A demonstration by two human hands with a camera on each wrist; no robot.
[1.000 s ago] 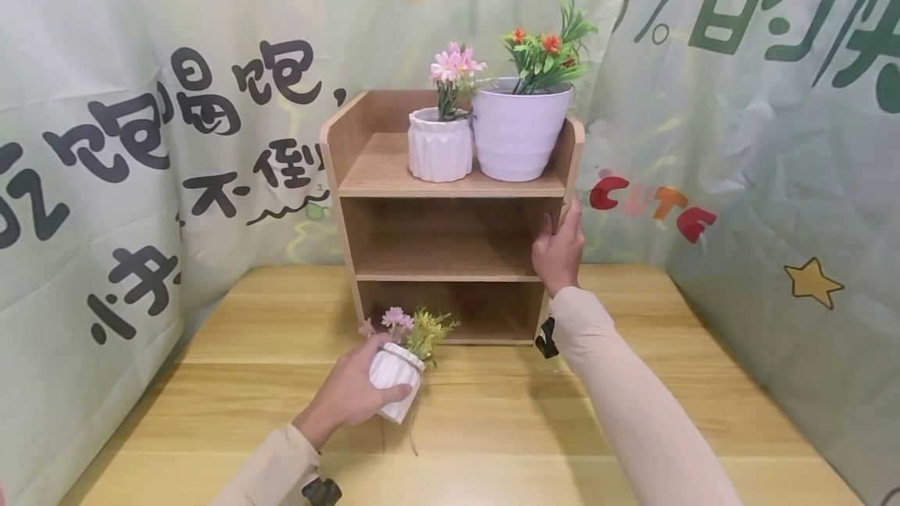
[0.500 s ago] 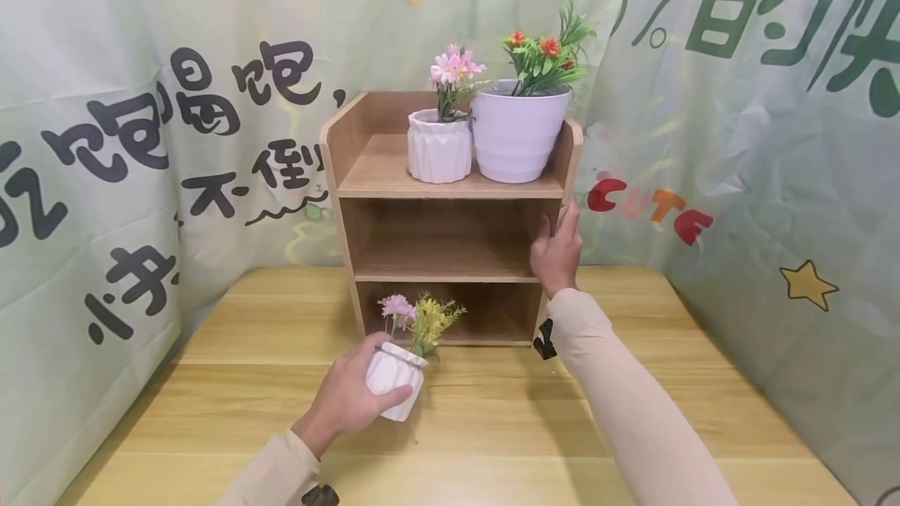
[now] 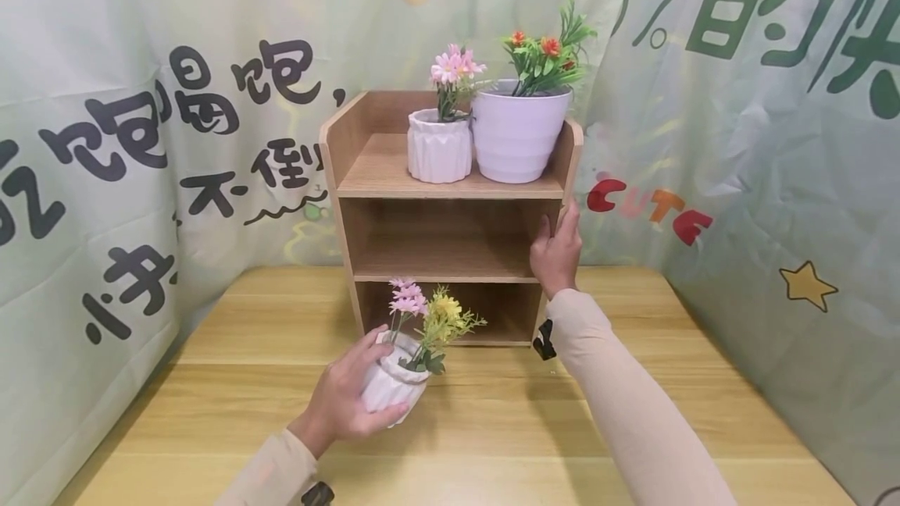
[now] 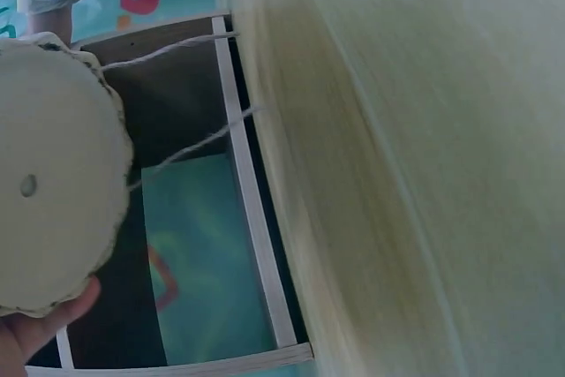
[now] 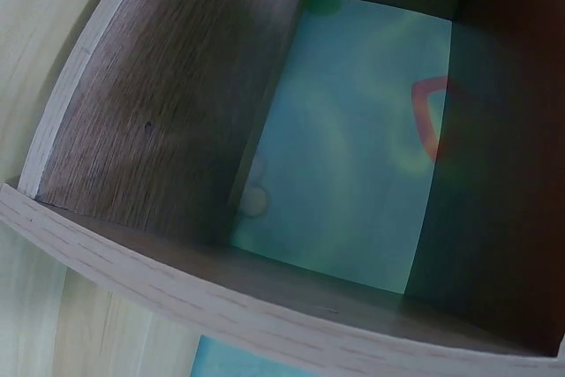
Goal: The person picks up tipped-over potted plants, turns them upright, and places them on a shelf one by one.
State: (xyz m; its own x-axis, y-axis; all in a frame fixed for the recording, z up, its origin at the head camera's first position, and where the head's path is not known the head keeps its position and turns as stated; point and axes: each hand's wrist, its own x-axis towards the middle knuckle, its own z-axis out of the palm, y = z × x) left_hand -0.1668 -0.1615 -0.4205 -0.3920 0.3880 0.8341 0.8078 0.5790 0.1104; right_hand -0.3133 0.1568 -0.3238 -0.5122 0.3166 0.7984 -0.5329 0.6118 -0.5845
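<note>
My left hand (image 3: 342, 397) grips a small white ribbed flowerpot (image 3: 391, 389) from its left side, above the table and before the shelf. Pink flowers (image 3: 408, 299) and yellow flowers (image 3: 444, 311) rise from the tilted pot. In the left wrist view, the flowerpot's underside (image 4: 66, 156) has a small round mark, and two strings (image 4: 190, 143) trail from the pot. With thumb and fingers on either side, my right hand (image 3: 558, 252) holds the right panel of a three-level wooden shelf (image 3: 450, 268). The right wrist view shows a shelf compartment (image 5: 177, 86) but no hand.
On the shelf's top level stand a white pot with pink flowers (image 3: 440, 151) and a larger white pot with red flowers (image 3: 522, 139), side by side. Printed curtains (image 3: 246, 178) surround the wooden table (image 3: 492, 428). The compartment back is partly open onto the curtain.
My left hand has lifted the flowerpot slightly and turned it, so its rim and flowers tip more toward the right. The right hand keeps its place on the shelf panel.
</note>
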